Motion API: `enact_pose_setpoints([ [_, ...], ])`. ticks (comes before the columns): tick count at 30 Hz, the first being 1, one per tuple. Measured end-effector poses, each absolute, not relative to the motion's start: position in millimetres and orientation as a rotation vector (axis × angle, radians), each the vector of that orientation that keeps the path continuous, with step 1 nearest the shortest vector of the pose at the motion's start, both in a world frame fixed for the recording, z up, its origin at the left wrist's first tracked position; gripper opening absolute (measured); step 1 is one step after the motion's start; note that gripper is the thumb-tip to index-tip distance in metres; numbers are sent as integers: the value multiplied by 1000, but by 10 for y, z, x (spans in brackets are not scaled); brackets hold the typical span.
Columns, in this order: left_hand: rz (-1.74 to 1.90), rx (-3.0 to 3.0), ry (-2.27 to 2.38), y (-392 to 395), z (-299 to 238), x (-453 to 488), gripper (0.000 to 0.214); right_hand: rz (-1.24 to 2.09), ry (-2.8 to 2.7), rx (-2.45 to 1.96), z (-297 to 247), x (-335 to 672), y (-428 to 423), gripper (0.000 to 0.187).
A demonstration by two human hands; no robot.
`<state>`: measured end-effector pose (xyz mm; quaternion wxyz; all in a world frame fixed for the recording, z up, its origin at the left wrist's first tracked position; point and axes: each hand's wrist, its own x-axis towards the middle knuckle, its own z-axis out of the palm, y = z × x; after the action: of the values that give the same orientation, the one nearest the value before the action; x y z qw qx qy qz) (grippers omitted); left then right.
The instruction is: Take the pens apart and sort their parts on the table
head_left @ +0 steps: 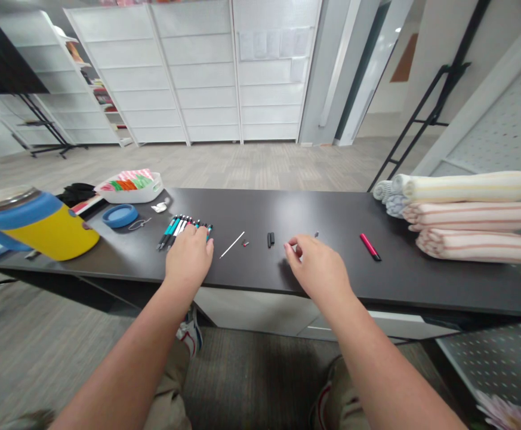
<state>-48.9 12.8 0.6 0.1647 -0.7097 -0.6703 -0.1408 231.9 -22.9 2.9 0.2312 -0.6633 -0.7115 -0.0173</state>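
Observation:
My left hand lies over the right part of a row of pens with teal, white and black barrels. Its fingers bend down among them, and their tips are hidden. To the right, my right hand hovers low at the desk, thumb and forefinger curled together; nothing shows clearly between them. Two short black pieces lie just left of that hand. Between my hands are a thin white pen refill and some tiny parts. A small dark bit sits behind my right hand.
A red pen with a black end lies farther right, before stacked rolled towels. At left stand a yellow-and-blue mug, a blue round lid and a white basket of colourful packets. The dark desk has a front edge close to me.

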Motion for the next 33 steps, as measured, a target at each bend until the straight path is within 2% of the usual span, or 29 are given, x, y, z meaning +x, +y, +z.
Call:
enact_pose_setpoints([
  [3, -450, -2052, -1848, 119, 4, -453, 20, -155, -1844, -1991, 105, 2537, -190, 18],
  [7, -498, -2143, -1791, 110, 5, -393, 23, -248, -1634, -2297, 200, 2929, -167, 29],
  [11, -460, -2231, -1794, 90, 6, -347, 27, -182, -1474, -2550, 180, 3321, -140, 39],
  [15, -442, -2270, -1827, 71, 11, -317, 27, -75, -1434, -2654, 82, 3586, -86, 41],
  [27, -346, -2341, -1843, 68, 20, -277, 26, -96, -1403, -2605, 71, 3627, -49, 36],
  [30, -315, -2328, -1843, 70, -5, -270, 26, -185, -1437, -2390, 130, 3471, -63, 34],
  [33, -316, -2303, -1831, 80, -61, -272, 25, -96, -1566, -1997, 155, 3187, -87, 31],
])
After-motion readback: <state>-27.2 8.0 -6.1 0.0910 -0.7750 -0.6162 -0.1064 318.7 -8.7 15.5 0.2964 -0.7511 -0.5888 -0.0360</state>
